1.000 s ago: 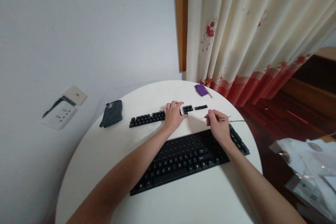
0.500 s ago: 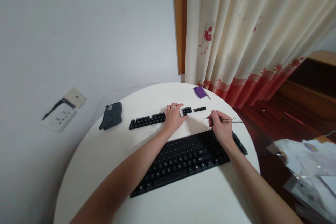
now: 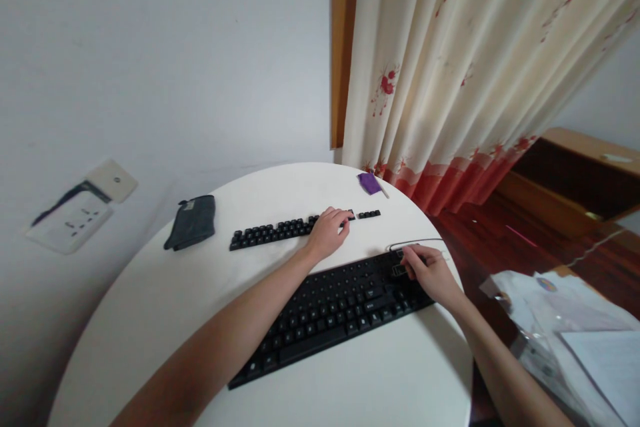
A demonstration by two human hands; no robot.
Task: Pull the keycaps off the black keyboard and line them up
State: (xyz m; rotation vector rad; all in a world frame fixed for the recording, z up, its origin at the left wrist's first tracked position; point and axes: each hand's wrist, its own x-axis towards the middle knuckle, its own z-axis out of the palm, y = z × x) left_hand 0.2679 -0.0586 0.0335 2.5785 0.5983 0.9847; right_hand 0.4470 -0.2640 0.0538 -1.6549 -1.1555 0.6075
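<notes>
A black keyboard [image 3: 325, 310] lies slanted on the round white table [image 3: 150, 293]. Behind it, a row of loose black keycaps [image 3: 267, 233] runs across the table. My left hand [image 3: 327, 232] rests on that row near its right end, fingers curled over the caps. My right hand [image 3: 430, 273] sits on the keyboard's far right end, its fingers pinched on a thin wire tool [image 3: 413, 243] whose loop reaches back over the table.
A dark pouch [image 3: 193, 230] lies at the table's far left. A purple object [image 3: 370, 182] sits by the curtain [image 3: 450, 80]. Wall sockets [image 3: 75, 213] are at the left. Plastic-wrapped papers [image 3: 560, 320] lie on the right above the wooden floor.
My right hand has come down from the table behind the keyboard onto the keyboard's right end, bringing the wire tool. The left hand stays on the keycap row. The camera has shifted.
</notes>
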